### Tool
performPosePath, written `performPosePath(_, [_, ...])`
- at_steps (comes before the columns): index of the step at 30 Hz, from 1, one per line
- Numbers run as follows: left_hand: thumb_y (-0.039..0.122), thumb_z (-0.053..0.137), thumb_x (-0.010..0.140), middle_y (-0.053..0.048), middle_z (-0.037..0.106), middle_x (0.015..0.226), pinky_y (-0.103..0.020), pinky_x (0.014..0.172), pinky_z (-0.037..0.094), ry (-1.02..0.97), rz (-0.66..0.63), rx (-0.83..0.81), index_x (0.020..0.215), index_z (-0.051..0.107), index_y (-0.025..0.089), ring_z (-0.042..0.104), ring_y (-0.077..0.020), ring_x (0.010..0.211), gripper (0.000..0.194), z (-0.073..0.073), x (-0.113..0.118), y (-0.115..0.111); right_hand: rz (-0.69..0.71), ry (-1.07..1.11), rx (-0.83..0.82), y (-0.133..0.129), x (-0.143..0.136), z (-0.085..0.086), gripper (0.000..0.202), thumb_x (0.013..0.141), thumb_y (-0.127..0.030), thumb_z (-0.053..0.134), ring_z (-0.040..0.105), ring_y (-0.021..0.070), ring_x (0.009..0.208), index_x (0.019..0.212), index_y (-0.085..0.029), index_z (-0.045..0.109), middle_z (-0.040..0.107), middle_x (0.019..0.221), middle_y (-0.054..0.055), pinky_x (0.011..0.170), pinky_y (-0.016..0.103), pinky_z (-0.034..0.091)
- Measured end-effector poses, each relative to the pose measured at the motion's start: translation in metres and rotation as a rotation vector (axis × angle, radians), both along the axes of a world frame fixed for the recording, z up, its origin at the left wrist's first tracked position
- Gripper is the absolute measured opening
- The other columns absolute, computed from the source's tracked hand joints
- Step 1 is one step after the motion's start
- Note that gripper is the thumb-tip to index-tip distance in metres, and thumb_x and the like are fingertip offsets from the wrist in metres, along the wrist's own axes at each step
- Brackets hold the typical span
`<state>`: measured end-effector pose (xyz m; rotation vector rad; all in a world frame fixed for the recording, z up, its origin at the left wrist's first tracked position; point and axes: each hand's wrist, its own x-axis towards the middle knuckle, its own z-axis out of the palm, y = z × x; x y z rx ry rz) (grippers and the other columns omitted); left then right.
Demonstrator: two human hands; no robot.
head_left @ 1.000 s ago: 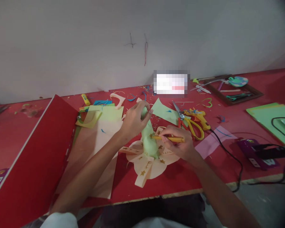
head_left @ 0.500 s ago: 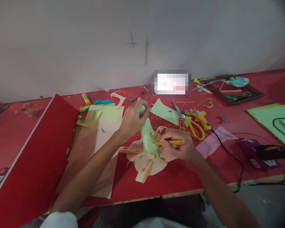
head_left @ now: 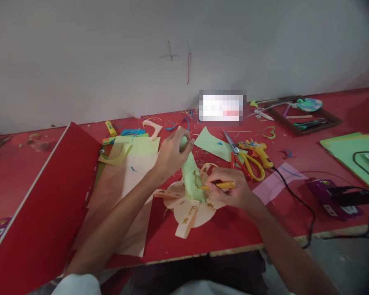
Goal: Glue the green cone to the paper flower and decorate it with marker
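A pale green paper tube (head_left: 191, 174) rises from a cream paper flower (head_left: 199, 219) with looped strips and gold star drawings. Around the tube's far end, my left hand (head_left: 174, 151) is closed, its fingers wrapped over the paper. In my right hand (head_left: 229, 186) is a yellow-orange pen (head_left: 224, 185), gripped like for writing. Its tip meets the tube's right side near the base, where small gold marks show. The flower lies on the red table (head_left: 233, 237).
Right of the flower lie scissors (head_left: 252, 166), a yellow glue gun (head_left: 260, 153) with a black cord, and pink paper (head_left: 278, 184). Large cream paper (head_left: 123, 213) and an upright red board (head_left: 49, 205) stand left. A wooden frame (head_left: 320, 129) holds tools at back right.
The pen and my right hand have shifted very slightly left along the tube. My left hand keeps its hold on the tube.
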<state>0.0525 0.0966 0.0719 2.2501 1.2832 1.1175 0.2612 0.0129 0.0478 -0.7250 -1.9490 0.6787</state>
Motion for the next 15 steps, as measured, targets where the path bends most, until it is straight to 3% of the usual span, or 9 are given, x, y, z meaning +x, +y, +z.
performPosePath(8, [0.024, 0.059, 0.100, 0.006, 0.048, 0.067, -0.027, 0.062, 0.037, 0.001, -0.001, 0.017, 0.093, 0.053, 0.022, 0.044, -0.0109, 0.058, 0.009, -0.0011, 0.0009, 0.0003, 0.030, 0.007, -0.026, -0.0005, -0.0006, -0.0005, 0.008, 0.095, -0.018, 0.061, 0.060, 0.0141, 0.069, 0.089, -0.022, 0.064, 0.068, 0.080, 0.002, 0.064, 0.027, 0.049])
performPosePath(15, [0.024, 0.059, 0.100, 0.006, 0.049, 0.069, -0.026, 0.061, 0.035, -0.007, -0.011, 0.028, 0.093, 0.054, 0.021, 0.042, -0.0100, 0.057, 0.009, -0.0018, 0.0007, 0.0004, -0.003, 0.021, 0.000, 0.0001, -0.0019, 0.0025, 0.010, 0.096, -0.016, 0.060, 0.057, 0.0137, 0.065, 0.087, -0.022, 0.063, 0.064, 0.074, 0.000, 0.064, 0.027, 0.049])
